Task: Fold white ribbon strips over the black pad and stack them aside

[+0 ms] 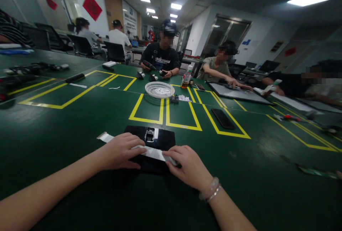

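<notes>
In front of me on the green table lies a glossy black panel (166, 137) with a small square metal-edged opening (150, 135) near its far edge. A flat white-silver ribbon cable (153, 153) stretches across the panel, and its connector end sticks out at the left beyond my hand. My left hand (123, 150) is closed over the cable, fingers bent across it and the thumb nearer to me. At the cable's right end my right hand (187, 163) pinches it between thumb and fingers. Part of the panel's near side is dark and hard to make out.
Yellow tape (181, 127) marks rectangles on the table. Beyond the panel stand a white round basket (159, 90), a dark phone (223, 118) and a bottle of amber liquid (186, 78). Across the table a person (162, 54) holds a power drill; another person (217, 63) works over a large flat panel.
</notes>
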`<state>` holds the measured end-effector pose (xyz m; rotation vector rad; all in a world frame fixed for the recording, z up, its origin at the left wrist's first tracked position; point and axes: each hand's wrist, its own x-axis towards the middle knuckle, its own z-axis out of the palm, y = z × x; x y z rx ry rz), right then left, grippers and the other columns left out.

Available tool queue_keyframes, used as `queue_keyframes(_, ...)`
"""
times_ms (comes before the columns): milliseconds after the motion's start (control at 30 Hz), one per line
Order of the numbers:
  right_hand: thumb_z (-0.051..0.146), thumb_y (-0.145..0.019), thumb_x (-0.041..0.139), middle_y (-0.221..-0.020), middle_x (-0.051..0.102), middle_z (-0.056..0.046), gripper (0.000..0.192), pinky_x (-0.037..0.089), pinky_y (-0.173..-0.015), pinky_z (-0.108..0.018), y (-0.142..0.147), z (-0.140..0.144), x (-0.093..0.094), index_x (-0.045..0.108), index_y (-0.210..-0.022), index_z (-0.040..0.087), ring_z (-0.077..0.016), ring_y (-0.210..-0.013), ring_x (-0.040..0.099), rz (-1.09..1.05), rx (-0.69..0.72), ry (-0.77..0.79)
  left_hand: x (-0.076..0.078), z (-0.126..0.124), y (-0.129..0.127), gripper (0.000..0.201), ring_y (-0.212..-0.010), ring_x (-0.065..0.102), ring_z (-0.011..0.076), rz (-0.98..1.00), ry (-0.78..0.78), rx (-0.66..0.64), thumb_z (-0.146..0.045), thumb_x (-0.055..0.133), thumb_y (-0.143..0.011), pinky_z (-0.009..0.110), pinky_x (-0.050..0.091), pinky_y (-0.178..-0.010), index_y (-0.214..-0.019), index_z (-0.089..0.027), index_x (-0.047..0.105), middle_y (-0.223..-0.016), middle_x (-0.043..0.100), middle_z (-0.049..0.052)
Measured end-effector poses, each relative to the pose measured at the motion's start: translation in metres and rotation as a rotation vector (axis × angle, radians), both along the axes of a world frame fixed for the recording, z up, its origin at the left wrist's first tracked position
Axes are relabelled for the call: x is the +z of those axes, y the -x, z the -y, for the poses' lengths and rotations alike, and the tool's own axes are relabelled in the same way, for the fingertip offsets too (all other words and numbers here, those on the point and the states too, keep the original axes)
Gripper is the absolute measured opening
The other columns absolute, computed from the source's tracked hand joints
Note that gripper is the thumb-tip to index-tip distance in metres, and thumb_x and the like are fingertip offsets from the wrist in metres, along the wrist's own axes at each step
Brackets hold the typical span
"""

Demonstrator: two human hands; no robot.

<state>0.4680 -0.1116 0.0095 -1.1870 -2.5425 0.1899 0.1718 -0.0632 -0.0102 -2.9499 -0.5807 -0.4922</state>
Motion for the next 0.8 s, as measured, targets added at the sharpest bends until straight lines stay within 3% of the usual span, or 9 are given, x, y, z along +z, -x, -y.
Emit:
queue_keyframes(267, 0.019, -0.083, 0.065, -0.107, 0.068, -0.004, 0.025, 0.043, -0.093, -0.038, -0.003, -0.002, 0.0, 0.07, -0.107, 0.025, -0.0201, -0.099, 0.061, 0.059, -0.009, -0.008, -0.002, 0.002, -0.006, 0.035, -0.098, 0.059, 0.0251, -0.087, 0.116, -0.026, -0.028, 0.074, -0.088, 0.034, 0.047, -0.082, -0.12, -0.022, 0.062, -0.12, 0.06, 0.008)
queue_keyframes(433, 0.027, -0.082, 0.067, -0.12, 0.064, -0.005, 0.038, 0.04, -0.102, -0.044, 0.001, 0.002, 0.0, 0.066, -0.121, 0.029, -0.0228, -0.112, 0.056, 0.028, 0.023, -0.046, 0.001, 0.003, -0.009, 0.029, -0.097, 0.06, 0.0236, -0.07, 0.111, -0.027, -0.029, 0.075, -0.088, 0.033, 0.047, -0.083, -0.115, -0.022, 0.065, -0.115, 0.062, 0.007)
queue_keyframes(533, 0.033, -0.084, 0.067, -0.123, 0.063, -0.005, 0.035, 0.038, -0.105, -0.046, 0.005, 0.005, 0.0, 0.068, -0.119, 0.031, -0.0233, -0.115, 0.054, 0.03, 0.047, -0.015, 0.002, 0.003, -0.01, 0.029, -0.098, 0.06, 0.0233, -0.064, 0.124, -0.018, -0.03, 0.077, -0.086, 0.034, 0.046, -0.089, -0.113, -0.022, 0.066, -0.116, 0.062, 0.006)
queue_keyframes(633, 0.036, -0.086, 0.066, -0.124, 0.063, -0.004, 0.028, 0.034, -0.11, -0.049, 0.007, 0.007, -0.001, 0.07, -0.114, 0.032, -0.0244, -0.121, 0.052, 0.031, 0.027, 0.02, 0.001, 0.003, -0.009, 0.047, -0.114, 0.055, 0.0294, -0.057, 0.143, 0.017, -0.037, 0.082, -0.081, 0.042, 0.041, -0.102, -0.122, -0.024, 0.064, -0.13, 0.056, 0.008)
queue_keyframes(800, 0.036, -0.089, 0.063, -0.128, 0.062, -0.003, 0.026, 0.03, -0.113, -0.051, 0.005, 0.006, -0.004, 0.07, -0.114, 0.033, -0.0256, -0.128, 0.048, 0.017, 0.007, 0.06, -0.003, 0.003, -0.007, 0.087, -0.135, 0.038, 0.0356, -0.092, 0.206, 0.106, -0.055, 0.08, -0.079, 0.05, 0.025, -0.116, -0.15, -0.023, 0.041, -0.152, 0.034, 0.011)
